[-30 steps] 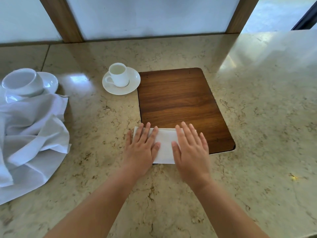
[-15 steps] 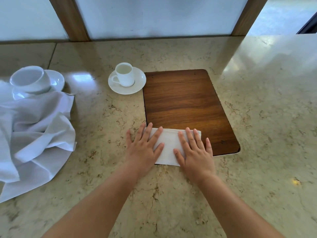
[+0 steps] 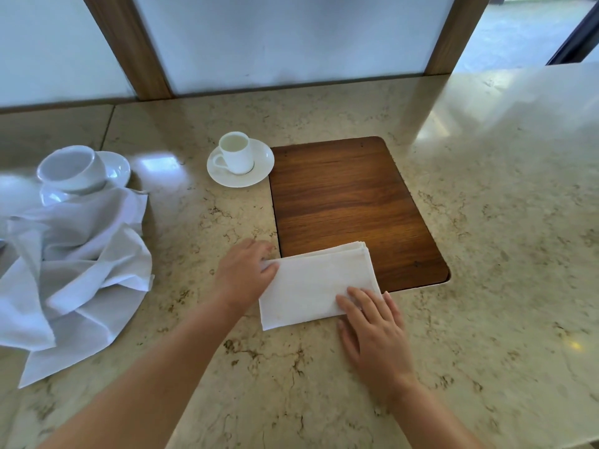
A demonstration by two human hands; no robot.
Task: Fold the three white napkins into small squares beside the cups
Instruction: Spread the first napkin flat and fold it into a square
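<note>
Pinching the napkin's [image 3: 316,286] left edge, left hand [image 3: 243,278] readies a fold, likely; right hand [image 3: 372,328], fingers flat, pins its near-right corner. Napkin straddles board [image 3: 350,202] and counter [image 3: 486,286], below the cup [image 3: 236,152]. Unfolded heap [image 3: 74,264] waits left.

Both bare forearms reach in from the near edge, the left from about 7 o'clock and the right from about 5 o'clock. The left hand [image 3: 244,275] lies knuckles up, its fingertips curled and pinching at 3 o'clock. The right hand [image 3: 376,332] lies flat, palm down, fingers straight and slightly spread, pointing toward 11 o'clock.
</note>
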